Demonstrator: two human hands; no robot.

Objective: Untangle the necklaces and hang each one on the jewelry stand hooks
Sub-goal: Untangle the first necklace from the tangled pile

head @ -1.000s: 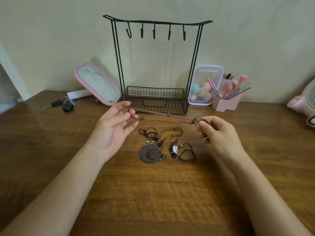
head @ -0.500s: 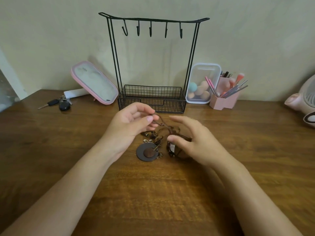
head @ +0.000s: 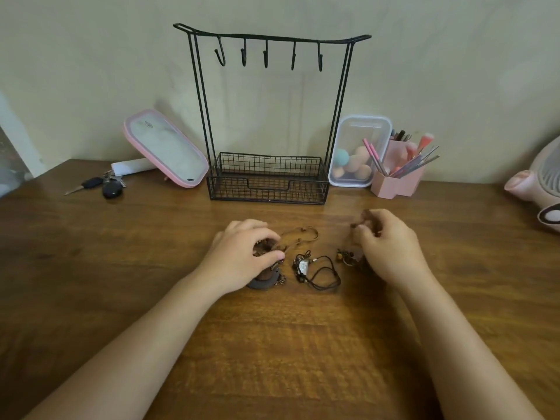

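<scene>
The step in hand looks like the separating. None of the five hooks (head: 266,57) on the black wire jewelry stand (head: 198,95), upper centre of the frame, carries anything.

Left of centre, the left hand (head: 242,259) curls its grip down over a bunch of brown cord and beads (head: 263,248). A dark round disc pendant (head: 262,284) shows under the palm, and a brown cord loop (head: 304,232) trails toward centre. Right of centre, the right hand (head: 389,247) pinches a blurred piece of brown cord (head: 362,223), with a small beaded cluster (head: 348,257) just below its fingers.

Between the hands, a black cord necklace with a silver pendant (head: 315,272) lies apart on the brown wooden worktop (head: 272,359).

Next, probably, one freed cord must be lifted clear, opened into a loop and carried up to a hook.
</scene>
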